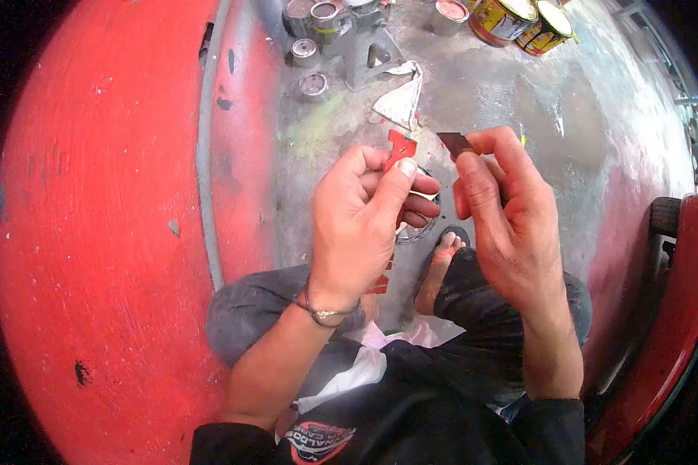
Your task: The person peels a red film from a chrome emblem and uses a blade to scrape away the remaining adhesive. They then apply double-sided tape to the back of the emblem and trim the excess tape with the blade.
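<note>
My left hand (357, 217) is closed, its thumb pressing a small flat red piece with a cut-out (401, 149) against the fingers. To its right, my right hand (512, 213) pinches a thin dark brown piece with a slanted end (454, 142), perhaps folded sandpaper; I cannot tell its exact kind. The two pieces are held at about the same height, a short gap apart. Below my left fingers, a round container (420, 231) shows partly, mostly hidden by the hand. More red pieces (381, 284) show beside my left wrist.
A large red painted panel (108, 217) fills the left side. Ahead on the stained floor (512, 101) are a white cloth (401, 99), a grey metal bracket (368, 58), several small cans (305, 51) and yellow paint buckets (502, 22). At right is a red vehicle part (678, 310) near a tyre (664, 215).
</note>
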Action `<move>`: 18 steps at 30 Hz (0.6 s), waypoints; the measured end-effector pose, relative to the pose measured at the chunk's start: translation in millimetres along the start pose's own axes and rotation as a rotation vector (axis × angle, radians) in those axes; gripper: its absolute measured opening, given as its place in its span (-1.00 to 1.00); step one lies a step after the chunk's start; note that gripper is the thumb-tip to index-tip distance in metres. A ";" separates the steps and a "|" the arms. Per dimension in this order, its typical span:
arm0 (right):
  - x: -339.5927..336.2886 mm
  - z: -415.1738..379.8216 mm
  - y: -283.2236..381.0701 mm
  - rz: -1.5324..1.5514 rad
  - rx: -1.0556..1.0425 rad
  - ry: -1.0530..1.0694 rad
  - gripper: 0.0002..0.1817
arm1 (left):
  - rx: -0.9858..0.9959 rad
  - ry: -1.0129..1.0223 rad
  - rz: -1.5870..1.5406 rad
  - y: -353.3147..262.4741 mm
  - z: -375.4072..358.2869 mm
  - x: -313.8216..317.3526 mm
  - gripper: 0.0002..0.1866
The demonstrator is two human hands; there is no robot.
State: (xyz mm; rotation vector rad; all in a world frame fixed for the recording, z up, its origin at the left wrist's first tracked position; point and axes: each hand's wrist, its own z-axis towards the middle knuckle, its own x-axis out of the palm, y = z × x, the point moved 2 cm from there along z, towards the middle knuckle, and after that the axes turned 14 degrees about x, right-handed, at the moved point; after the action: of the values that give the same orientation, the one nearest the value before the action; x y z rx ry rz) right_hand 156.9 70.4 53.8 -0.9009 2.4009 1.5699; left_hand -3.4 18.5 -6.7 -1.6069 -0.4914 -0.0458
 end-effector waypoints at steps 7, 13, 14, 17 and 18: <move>1.0 -0.2 2.4 -0.352 -0.311 -0.215 -0.78 | -0.034 0.022 -0.088 -2.1 1.2 -1.6 -0.78; 2.5 -2.6 -0.8 -0.448 -0.398 -0.229 -0.76 | 0.021 0.022 -0.063 3.9 -1.1 1.3 -0.82; 2.5 -2.9 -0.2 -0.467 -0.401 -0.223 -0.75 | 0.023 0.027 -0.068 3.7 -1.5 1.5 -0.83; 2.9 -2.0 2.0 -0.454 -0.360 -0.187 -0.74 | 0.058 0.018 0.003 -1.5 -3.4 4.3 -0.85; 3.0 -2.2 2.5 -0.445 -0.350 -0.192 -0.75 | 0.075 0.015 0.008 -1.8 -3.4 4.7 -0.85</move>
State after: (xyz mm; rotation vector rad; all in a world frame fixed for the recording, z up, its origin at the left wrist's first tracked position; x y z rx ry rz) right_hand 153.5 67.9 55.4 -1.1804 1.6740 1.8110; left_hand 1.1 16.7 -3.1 -1.5336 -0.4700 -0.0333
